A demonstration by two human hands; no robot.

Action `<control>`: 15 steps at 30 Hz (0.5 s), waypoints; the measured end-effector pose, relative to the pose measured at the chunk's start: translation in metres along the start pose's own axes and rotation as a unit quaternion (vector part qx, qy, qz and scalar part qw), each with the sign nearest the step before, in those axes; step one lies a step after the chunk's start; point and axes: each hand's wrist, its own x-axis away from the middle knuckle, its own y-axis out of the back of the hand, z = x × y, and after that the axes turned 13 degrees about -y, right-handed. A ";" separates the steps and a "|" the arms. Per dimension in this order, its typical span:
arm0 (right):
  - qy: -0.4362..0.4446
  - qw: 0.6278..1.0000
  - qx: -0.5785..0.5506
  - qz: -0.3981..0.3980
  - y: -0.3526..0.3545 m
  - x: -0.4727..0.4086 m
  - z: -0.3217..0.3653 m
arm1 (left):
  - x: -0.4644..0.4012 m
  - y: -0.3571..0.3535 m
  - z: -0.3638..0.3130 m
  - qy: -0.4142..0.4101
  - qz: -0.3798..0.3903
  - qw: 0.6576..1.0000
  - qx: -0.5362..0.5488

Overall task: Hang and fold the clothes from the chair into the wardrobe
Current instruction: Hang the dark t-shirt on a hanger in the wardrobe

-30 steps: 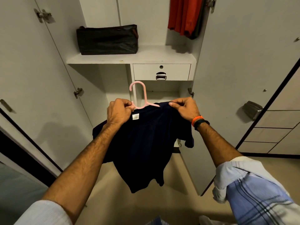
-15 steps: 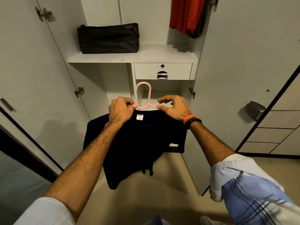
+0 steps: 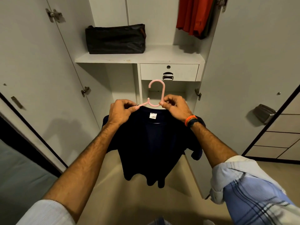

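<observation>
While both hands work at collar, step in hand judged as seating dark T-shirt [image 3: 152, 143] on pink hanger [image 3: 156, 95]. Left hand [image 3: 121, 112] pinches hanger arm at shoulder seam; right hand [image 3: 176, 108] pinches hook base. Shirt hangs in front of open wardrobe [image 3: 139, 58], below drawer [image 3: 168, 72]. Next move likely needs lift toward rail beside red clothes [image 3: 193, 15]; rail itself out of view.
</observation>
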 end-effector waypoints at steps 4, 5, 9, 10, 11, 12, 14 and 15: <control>-0.002 1.000 0.014 0.008 0.005 0.000 -0.002 | 0.003 -0.003 0.001 -0.005 0.004 1.000 0.015; -0.003 1.000 0.018 0.009 0.005 0.000 -0.003 | 0.003 -0.004 0.002 -0.008 -0.003 1.000 0.013; -0.008 0.998 0.056 0.031 0.006 0.005 -0.004 | -0.004 -0.010 -0.002 -0.012 -0.011 1.000 0.003; -0.004 0.997 0.067 0.037 0.006 0.005 -0.005 | -0.007 -0.012 -0.003 -0.012 -0.015 1.000 0.003; -0.001 0.997 0.074 0.038 0.004 0.004 -0.006 | -0.010 -0.014 -0.006 -0.013 -0.014 1.000 0.003; 0.000 0.997 0.073 0.031 0.004 0.004 -0.006 | -0.013 -0.016 -0.009 -0.015 0.000 1.000 -0.001; -0.008 0.998 0.056 0.004 0.003 0.003 -0.005 | -0.017 -0.019 -0.013 -0.017 0.045 0.999 -0.022; -0.016 0.999 0.050 -0.011 0.004 0.002 -0.005 | -0.018 -0.019 -0.014 -0.015 0.057 0.998 -0.031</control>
